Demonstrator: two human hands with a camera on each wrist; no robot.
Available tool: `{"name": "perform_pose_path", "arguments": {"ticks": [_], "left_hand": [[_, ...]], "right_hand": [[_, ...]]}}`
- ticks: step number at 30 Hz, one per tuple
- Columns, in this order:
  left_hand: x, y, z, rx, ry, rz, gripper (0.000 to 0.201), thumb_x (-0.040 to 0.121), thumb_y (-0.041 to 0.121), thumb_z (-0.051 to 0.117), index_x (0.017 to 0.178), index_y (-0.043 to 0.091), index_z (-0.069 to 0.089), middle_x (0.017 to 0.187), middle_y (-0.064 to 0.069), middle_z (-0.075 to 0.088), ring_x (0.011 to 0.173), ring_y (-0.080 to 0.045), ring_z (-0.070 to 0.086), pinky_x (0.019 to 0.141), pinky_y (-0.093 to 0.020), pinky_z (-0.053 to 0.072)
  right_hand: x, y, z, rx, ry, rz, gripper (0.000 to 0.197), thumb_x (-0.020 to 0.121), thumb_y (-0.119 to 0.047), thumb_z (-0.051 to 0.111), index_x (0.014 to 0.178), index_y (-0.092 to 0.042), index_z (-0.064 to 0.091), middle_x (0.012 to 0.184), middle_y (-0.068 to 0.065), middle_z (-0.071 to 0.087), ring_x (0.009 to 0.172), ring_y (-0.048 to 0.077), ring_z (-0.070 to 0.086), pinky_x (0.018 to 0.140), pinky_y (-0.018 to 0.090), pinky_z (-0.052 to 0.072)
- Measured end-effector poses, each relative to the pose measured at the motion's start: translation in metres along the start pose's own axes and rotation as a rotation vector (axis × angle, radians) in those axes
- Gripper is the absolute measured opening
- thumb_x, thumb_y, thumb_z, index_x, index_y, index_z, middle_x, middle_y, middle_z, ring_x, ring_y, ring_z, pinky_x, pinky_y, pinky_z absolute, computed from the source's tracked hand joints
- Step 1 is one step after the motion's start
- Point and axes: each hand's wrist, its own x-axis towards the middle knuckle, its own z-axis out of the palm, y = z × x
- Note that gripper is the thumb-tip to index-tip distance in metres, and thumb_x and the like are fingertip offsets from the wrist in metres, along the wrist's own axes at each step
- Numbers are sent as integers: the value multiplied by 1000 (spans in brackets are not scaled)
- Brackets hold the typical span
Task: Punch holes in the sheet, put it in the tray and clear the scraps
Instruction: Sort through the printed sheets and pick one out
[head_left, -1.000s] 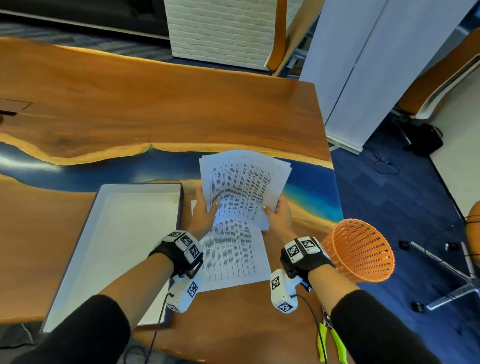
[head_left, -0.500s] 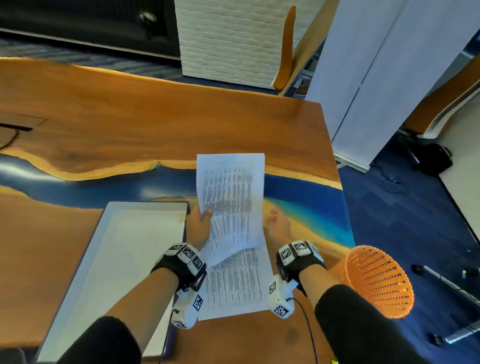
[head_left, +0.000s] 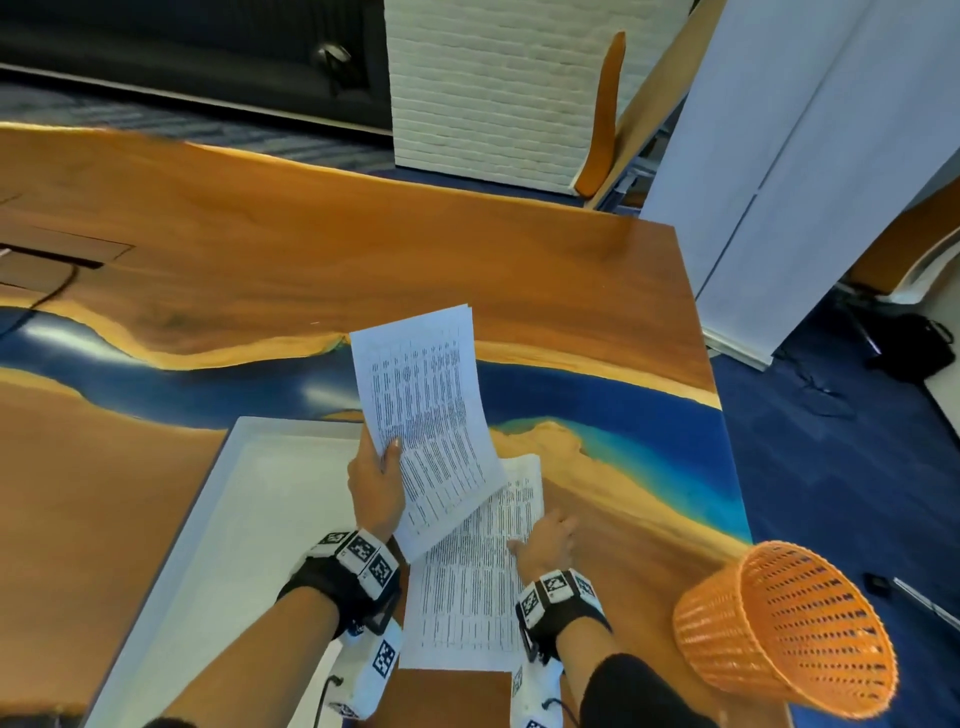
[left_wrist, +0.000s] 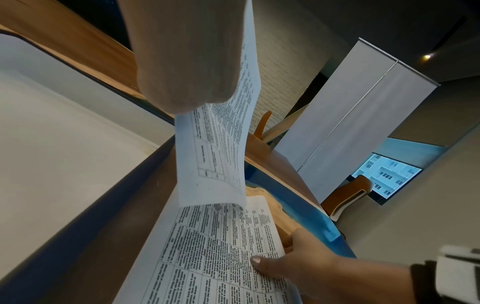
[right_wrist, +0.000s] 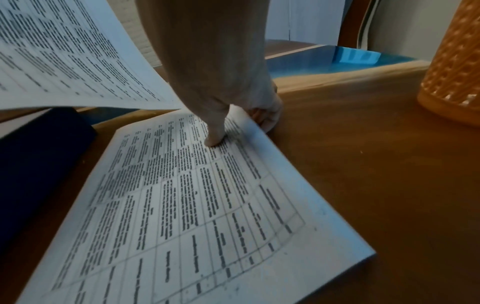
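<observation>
My left hand (head_left: 382, 465) grips a lifted bundle of printed sheets (head_left: 426, 405) at its lower left edge, thumb on the printed face. The bundle stands tilted above the tray's right rim and curls over the paper stack (head_left: 470, 592) lying on the table. My right hand (head_left: 545, 538) pinches the right edge of that stack. Its thumb (right_wrist: 214, 139) presses on the top sheet and its fingers (right_wrist: 266, 115) curl under the edge. The white tray (head_left: 208, 525) with dark blue outer walls lies at the left with nothing in it. No hole punch is in view.
An orange mesh basket (head_left: 784, 629) lies tilted at the table's right edge, close to my right forearm. The wood and blue resin table (head_left: 311, 270) stretches away behind the papers. White panels and chairs stand beyond the table's far right corner.
My right hand let go of the lifted bundle and dropped onto the stack on the table. My left hand swung the bundle more upright and to the left, toward the tray.
</observation>
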Motion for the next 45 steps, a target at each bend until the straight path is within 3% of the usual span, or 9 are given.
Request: {"name": "perform_pose_path", "arguments": {"ticks": [13, 19, 24, 28, 33, 36, 38, 42, 45], "left_hand": [[11, 21, -21, 18, -13, -33, 31, 100, 15, 46, 129, 6, 49, 113, -12, 64, 104, -31, 63, 88, -45, 53], [21, 24, -52, 70, 8, -41, 37, 99, 14, 47, 135, 5, 46, 124, -17, 60, 112, -32, 58, 91, -41, 47], [24, 15, -66, 119, -50, -61, 36, 98, 12, 48, 134, 7, 47, 124, -17, 61, 114, -36, 58, 94, -46, 47], [15, 28, -51, -16, -215, -80, 38, 97, 7, 51, 135, 3, 46, 127, -16, 58, 113, -29, 57, 94, -45, 48], [-3, 56, -18, -166, -534, -185, 42, 94, 5, 55, 135, 2, 48, 124, -16, 63, 112, -32, 62, 85, -36, 57], [-16, 75, -4, -207, -652, -282, 19, 93, 5, 58, 108, -6, 60, 79, -18, 69, 75, -43, 61, 56, -20, 54], [-18, 78, 1, -168, -729, -291, 16, 94, 12, 56, 80, 8, 60, 58, -1, 66, 60, -27, 58, 54, -21, 50], [-14, 69, 1, -201, -690, -409, 48, 100, 46, 36, 106, 9, 66, 97, -6, 72, 93, -27, 66, 87, -40, 51], [-20, 74, 0, -267, -649, -419, 54, 100, 52, 25, 116, 16, 63, 112, -7, 68, 104, -25, 64, 86, -42, 53]], "right_hand": [[1, 55, -56, 443, 35, -138, 24, 85, 5, 53, 106, 3, 65, 102, 14, 68, 98, 31, 62, 83, 34, 47], [9, 78, -119, 527, 235, -94, 19, 88, 1, 46, 101, 4, 59, 96, 17, 58, 92, 29, 54, 82, 41, 43], [22, 69, -163, 573, 336, -158, 35, 93, -9, 48, 60, -3, 38, 63, 13, 42, 72, 26, 40, 61, 34, 26], [18, 39, -175, 766, 181, -202, 38, 93, -24, 53, 80, 12, 56, 72, 13, 50, 68, 21, 45, 65, 32, 34], [-10, -1, -168, 996, -78, -234, 16, 92, -21, 57, 84, -11, 66, 79, -2, 68, 70, 13, 63, 65, 29, 51], [-19, -13, -158, 995, -111, -266, 23, 91, -21, 58, 96, 1, 65, 85, 9, 69, 75, 22, 63, 70, 31, 52], [-18, -12, -154, 951, -55, -295, 38, 90, -23, 59, 96, 14, 55, 82, 25, 58, 76, 23, 54, 73, 33, 43], [-19, -5, -156, 842, 21, -334, 16, 92, -12, 55, 86, 3, 54, 76, 11, 59, 64, 19, 54, 56, 17, 45], [-23, 3, -156, 834, 109, -362, 11, 91, -7, 54, 102, -7, 51, 95, 18, 65, 80, 30, 64, 68, 33, 52]]}}
